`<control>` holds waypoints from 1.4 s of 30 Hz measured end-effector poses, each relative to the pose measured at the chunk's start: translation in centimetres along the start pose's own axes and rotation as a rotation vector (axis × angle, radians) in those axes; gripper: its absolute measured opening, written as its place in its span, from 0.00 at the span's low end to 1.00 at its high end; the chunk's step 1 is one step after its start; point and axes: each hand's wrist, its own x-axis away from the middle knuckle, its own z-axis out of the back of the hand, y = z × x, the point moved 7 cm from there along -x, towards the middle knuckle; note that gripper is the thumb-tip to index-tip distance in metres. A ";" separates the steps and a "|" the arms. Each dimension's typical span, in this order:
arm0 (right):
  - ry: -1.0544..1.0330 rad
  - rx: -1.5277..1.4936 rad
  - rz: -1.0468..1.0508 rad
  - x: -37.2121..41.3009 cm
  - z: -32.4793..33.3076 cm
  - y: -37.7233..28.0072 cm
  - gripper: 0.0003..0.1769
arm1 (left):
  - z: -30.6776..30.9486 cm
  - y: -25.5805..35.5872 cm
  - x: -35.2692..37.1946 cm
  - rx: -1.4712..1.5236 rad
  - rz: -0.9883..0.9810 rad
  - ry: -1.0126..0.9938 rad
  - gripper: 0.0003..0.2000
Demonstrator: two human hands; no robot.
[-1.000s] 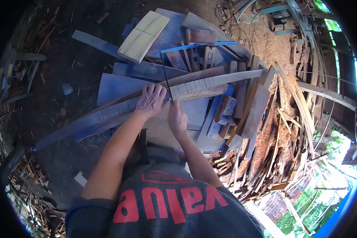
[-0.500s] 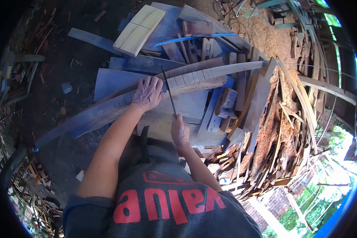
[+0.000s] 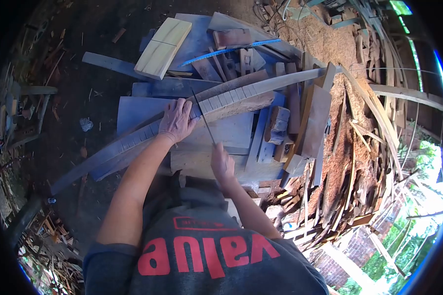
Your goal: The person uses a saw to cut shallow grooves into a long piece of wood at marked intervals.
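A long, slightly curved wooden strip (image 3: 286,81) lies diagonally across the bench, with rows of evenly spaced cuts over it. My left hand (image 3: 176,121) rests on the strip between two groups of cuts, fingers curled over it and gripping it. In my right hand (image 3: 222,164) is a saw (image 3: 207,127), its thin dark blade seen nearly edge-on. The blade crosses the strip just right of my left fingers, at the end of the right-hand row of cuts. My right fingers are closed round the handle, which they mostly hide.
A pale wood block (image 3: 163,48) sits at the back of the bench. Near it are a blue saw-like strip (image 3: 230,49) and a brown block (image 3: 233,37). A worn wooden block (image 3: 279,124) and boards lie to the right. Sawdust (image 3: 325,42) and offcuts heap beyond.
The saw and my right hand have shifted slightly, the blade now crossing the strip a little further left in view. My left hand stays on the strip; the whole view has shifted slightly.
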 end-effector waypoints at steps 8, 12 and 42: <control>-0.039 -0.042 -0.068 -0.3 -1.1 1.6 0.08 | 0.0 0.4 -0.3 -0.003 -0.008 -0.043 0.23; -0.069 0.011 0.011 0.7 1.7 -0.5 0.08 | 0.9 0.4 -0.7 0.012 0.013 -0.123 0.25; -0.037 0.030 0.098 -7.6 0.4 -4.2 0.07 | 0.0 -0.4 -1.2 0.042 0.044 -0.183 0.24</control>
